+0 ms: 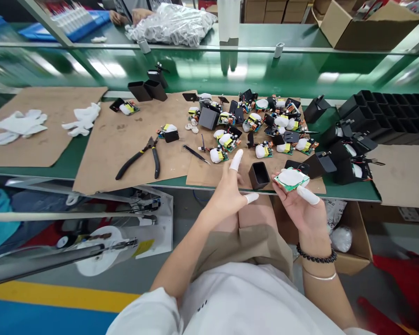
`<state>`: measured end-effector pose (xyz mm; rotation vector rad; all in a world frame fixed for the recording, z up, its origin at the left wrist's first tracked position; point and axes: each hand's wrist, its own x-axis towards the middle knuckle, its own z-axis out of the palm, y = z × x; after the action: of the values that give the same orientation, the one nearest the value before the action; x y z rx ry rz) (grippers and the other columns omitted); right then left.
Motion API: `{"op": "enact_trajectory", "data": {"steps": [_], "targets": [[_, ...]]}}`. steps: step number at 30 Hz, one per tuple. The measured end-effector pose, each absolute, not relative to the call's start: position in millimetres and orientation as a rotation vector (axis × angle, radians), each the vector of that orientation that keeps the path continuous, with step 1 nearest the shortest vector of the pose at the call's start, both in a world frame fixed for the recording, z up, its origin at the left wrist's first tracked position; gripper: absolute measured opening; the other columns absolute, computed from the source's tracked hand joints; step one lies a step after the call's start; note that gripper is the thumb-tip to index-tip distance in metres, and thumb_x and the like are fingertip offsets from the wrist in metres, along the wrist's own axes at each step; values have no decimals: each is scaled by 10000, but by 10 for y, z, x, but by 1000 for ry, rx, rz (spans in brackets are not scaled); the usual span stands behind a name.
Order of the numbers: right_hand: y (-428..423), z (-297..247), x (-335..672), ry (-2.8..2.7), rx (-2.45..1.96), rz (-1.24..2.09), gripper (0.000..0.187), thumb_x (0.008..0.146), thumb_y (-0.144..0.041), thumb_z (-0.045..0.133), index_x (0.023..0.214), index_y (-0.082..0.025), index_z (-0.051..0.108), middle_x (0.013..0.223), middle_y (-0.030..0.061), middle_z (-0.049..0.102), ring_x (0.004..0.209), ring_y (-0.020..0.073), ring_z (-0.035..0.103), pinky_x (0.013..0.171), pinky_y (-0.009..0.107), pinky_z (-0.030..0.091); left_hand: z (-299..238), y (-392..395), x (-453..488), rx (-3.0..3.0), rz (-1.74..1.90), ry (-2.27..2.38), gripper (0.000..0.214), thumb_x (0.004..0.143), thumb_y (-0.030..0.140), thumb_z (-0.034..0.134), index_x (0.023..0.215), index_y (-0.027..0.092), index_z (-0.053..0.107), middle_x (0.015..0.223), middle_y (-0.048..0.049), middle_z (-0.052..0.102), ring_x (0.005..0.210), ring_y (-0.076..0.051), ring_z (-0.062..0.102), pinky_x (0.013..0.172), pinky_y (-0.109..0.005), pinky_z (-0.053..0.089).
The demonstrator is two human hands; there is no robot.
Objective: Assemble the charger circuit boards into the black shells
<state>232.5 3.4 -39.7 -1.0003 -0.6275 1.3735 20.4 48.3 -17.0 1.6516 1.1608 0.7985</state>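
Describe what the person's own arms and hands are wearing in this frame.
Both arms are bare below a white short-sleeved shirt. The left hand has white finger cots on the index finger and thumb. The right hand has one white cot, apparently on the thumb, and its wrist carries a dark beaded bracelet and a thin silver bangle.

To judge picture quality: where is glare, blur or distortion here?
Head view: white glare on the glossy green shelf; wide-angle bending at the edges; grey metal bar lower left blurred; left hand and right hand, holding a green circuit board, sharp.
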Motion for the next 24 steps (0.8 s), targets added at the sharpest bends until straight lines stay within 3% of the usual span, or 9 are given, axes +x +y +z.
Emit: {"op": "enact_trajectory", "data": {"steps": [4,7,9,12,14,16,18,21,24], "targets": [[-85,-418,2303,-693,-1021,1359,347,767,-418,717,1102,-333,755,1225,24,795,1353,319,657,1255,607,435,-124,831,226,1790,720,827,1007,707,148,854,1596,268,397,1561,-115,541,1379,-311,571,1198,-457,467],[-140,-406,2287,-749,-1030,1279,358,798,-450,710,1140,-350,742,1255,23,780,1372,319,641,1251,611,434,-187,879,406,1839,823,933,656,738,140,839,1357,192,630,1339,-118,689,1294,-313,636,1165,-459,492],[-145,-373,2269,-747,-1031,1197,371,783,-429,740,1143,-340,737,1251,31,779,1355,321,652,1249,610,434,-247,799,528,1882,926,1216,658,741,199,871,1350,150,626,1301,-151,675,1254,-342,642,1129,-489,508],[-110,-314,2227,-725,-1063,1102,383,705,-367,817,1071,-290,735,1191,61,796,1323,334,670,1237,600,447,-281,676,581,1859,888,1362,1047,656,296,955,1559,177,438,1399,-181,595,1210,-366,645,1066,-503,541],[-64,-294,2202,-719,-1099,1071,407,647,-327,862,1026,-275,724,1162,65,803,1293,339,687,1203,581,486,-258,678,527,1770,813,1180,1187,637,306,958,1634,257,315,1523,-168,514,1005,-280,696,914,-433,604],[-6,-300,2192,-738,-1130,1036,443,609,-315,896,1008,-272,710,1156,62,804,1263,337,702,1168,559,522,-223,747,459,1671,731,971,1131,678,257,904,1638,303,308,1556,-138,505,764,-165,653,738,-355,603],[54,-316,2202,-791,-1153,990,492,585,-309,928,1019,-268,699,1163,63,800,1255,334,704,1158,541,533,-192,828,427,1608,647,871,1004,686,214,861,1587,251,419,1383,-116,649,634,-118,573,637,-315,560],[107,-293,2239,-898,-1163,914,538,549,-301,974,1011,-264,701,1135,57,803,1236,331,711,1157,527,538,-121,843,453,1569,655,836,804,663,209,860,1424,155,606,1122,-84,749,699,-150,618,652,-288,548],[48,-145,2268,-1028,-1104,861,469,573,-276,985,973,-255,740,1154,52,804,1262,329,703,1183,523,523,37,696,471,1612,799,796,670,673,196,853,1321,175,684,1258,-83,723,825,-166,672,672,-251,549]]}}
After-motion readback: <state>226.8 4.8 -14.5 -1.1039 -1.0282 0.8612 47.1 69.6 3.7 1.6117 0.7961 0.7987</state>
